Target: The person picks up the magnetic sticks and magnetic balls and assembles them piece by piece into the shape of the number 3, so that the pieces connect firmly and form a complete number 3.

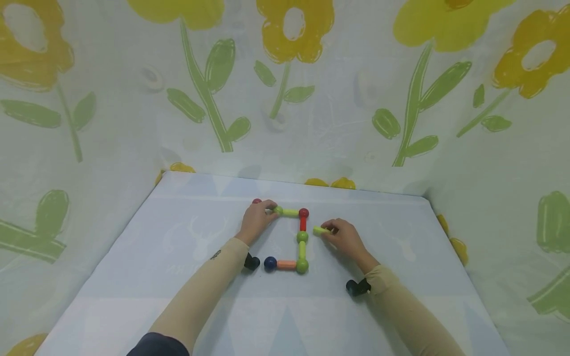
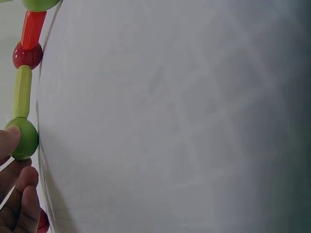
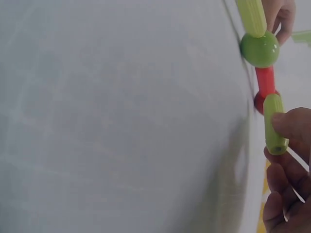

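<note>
My left hand (image 1: 258, 219) pinches a green ball (image 2: 27, 140) between thumb and fingers at the far left end of a chain of coloured balls and rods. From that ball a yellow-green rod (image 1: 291, 212) runs to a red ball (image 1: 304, 213). A red rod (image 1: 303, 224), a green ball (image 1: 302, 237) and another yellow-green rod (image 1: 302, 250) follow towards me. At the near corner, a green ball (image 1: 302, 266) joins an orange rod (image 1: 286, 265) and a dark blue ball (image 1: 270, 263). My right hand (image 1: 348, 241) holds a loose yellow-green rod (image 3: 273, 126) right of the chain, apart from it.
Past my left fingers lies a red ball (image 1: 257, 201), partly hidden by the hand. The pale patterned table (image 1: 200, 277) ends at a flower-printed cloth wall (image 1: 329, 133) at the back and sides. Black wrist cameras (image 1: 357, 287) hang beneath both forearms.
</note>
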Demonstrator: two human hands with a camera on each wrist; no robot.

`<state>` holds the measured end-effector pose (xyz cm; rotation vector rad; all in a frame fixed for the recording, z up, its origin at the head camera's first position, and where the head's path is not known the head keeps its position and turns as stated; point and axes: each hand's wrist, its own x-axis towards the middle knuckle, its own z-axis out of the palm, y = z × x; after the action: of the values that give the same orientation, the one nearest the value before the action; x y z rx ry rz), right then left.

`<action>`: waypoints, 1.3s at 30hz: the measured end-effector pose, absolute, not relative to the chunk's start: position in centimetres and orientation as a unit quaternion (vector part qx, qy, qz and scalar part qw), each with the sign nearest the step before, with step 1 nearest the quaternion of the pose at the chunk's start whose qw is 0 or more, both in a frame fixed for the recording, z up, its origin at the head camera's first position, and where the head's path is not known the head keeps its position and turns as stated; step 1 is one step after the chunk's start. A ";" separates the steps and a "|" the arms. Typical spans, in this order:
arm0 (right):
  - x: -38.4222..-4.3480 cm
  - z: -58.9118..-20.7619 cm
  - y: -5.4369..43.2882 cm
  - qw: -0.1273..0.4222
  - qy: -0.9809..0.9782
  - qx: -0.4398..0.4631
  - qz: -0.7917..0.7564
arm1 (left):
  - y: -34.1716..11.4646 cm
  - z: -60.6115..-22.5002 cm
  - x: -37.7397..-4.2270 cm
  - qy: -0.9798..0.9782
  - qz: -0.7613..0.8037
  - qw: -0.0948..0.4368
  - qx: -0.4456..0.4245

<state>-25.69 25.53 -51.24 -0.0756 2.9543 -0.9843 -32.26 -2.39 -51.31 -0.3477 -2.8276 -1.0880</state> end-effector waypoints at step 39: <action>-26.6 -50.4 17.7 0.038 0.946 -0.149 -0.286 | -2.4 -51.5 -32.6 -0.931 -0.346 0.039 -0.112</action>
<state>-26.65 17.75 -50.37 -0.4587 2.9023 -0.8770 -32.59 -2.42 -51.50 -0.3434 -2.8532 -1.0613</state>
